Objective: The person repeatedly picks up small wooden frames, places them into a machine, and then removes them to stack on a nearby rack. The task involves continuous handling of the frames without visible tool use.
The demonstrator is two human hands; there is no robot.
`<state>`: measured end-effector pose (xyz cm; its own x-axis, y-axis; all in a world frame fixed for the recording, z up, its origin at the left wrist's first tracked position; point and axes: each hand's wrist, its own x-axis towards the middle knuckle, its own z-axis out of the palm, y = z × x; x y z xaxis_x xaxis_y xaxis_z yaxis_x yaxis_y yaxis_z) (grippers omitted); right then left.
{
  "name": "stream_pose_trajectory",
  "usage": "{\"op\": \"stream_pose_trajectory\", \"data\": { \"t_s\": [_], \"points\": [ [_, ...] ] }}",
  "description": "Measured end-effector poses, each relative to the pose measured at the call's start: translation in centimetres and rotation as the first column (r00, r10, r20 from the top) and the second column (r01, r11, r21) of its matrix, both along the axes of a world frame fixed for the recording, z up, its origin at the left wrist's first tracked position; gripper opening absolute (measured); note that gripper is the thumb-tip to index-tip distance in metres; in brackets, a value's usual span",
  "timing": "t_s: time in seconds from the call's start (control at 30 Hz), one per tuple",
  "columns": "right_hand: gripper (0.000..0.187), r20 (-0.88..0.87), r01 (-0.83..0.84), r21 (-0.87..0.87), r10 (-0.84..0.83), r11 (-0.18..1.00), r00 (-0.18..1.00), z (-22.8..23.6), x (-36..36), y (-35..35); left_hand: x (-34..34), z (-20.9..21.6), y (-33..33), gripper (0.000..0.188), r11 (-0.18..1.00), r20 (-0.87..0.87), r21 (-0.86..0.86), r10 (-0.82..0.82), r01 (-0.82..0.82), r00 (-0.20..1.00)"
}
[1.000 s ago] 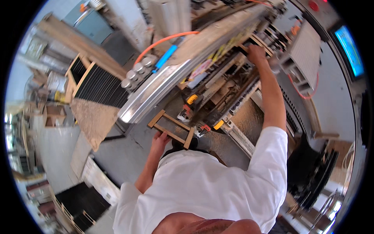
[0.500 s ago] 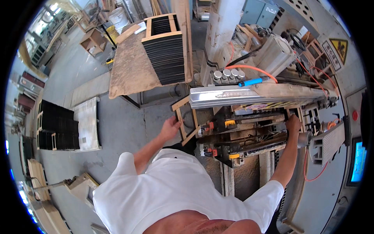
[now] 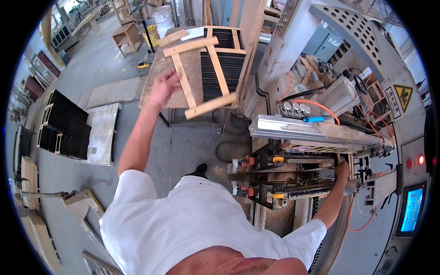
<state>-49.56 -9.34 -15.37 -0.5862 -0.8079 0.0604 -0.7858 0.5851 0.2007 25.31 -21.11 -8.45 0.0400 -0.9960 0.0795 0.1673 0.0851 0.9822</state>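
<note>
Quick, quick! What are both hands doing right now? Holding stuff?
Left hand: fingers at the frame; too blurred to tell if it grips.
Right hand: in at the machine; fingers hidden, can't tell.

Left hand [image 3: 163,88] beside wooden frame [image 3: 184,81], right hand [image 3: 342,170] at machine [image 3: 311,127]

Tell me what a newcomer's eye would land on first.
Probably the wooden frame beside the left hand, in front of the black stack. Next come the yellow sign at upper right and the blue screen below it. Then the orange hose on the machine, right of centre.
</note>
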Motion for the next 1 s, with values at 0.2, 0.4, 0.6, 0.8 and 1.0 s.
{"op": "stream_pose_trajectory", "data": {
  "t_s": [0.2, 0.4, 0.6, 0.8, 1.0],
  "points": [
    [0.025, 0.031, -0.155, -0.579, 0.211, 0.801, 0.977, 2.1, 3.9, 2.1, 3.9, 2.9, -15.5, 0.031, 0.993, -0.157, -0.061, -0.108, 0.1, 0.982],
    [0.015, 0.212, -0.053, -0.753, 0.318, 0.655, 0.924, 5.7, 17.4, 5.4, 2.7, 1.9, -27.9, 0.027, 0.994, -0.065, 0.081, -0.072, 0.077, 0.995],
    [0.014, 0.354, 0.165, -0.763, 0.19, 0.625, 0.916, 5.8, 25.7, 8.2, 0.2, -0.4, -31.0, 0.032, 0.995, 0.293, 0.103, -0.017, -0.014, 0.956],
    [0.015, 0.411, 0.232, -0.767, 0.181, 0.598, 0.893, 5.8, 29.7, 9.9, 2.0, -0.8, -28.2, 0.036, 0.898, 0.403, -0.438, 0.234, -0.038, 0.885],
    [0.016, 0.252, 0.109, -0.783, 0.153, 0.612, 0.956, 12.8, 34.2, 13.0, -1.7, 2.9, -12.4, 0.018, 0.758, 0.383, -0.593, -0.029, 0.27, 0.923]
  ]
}}
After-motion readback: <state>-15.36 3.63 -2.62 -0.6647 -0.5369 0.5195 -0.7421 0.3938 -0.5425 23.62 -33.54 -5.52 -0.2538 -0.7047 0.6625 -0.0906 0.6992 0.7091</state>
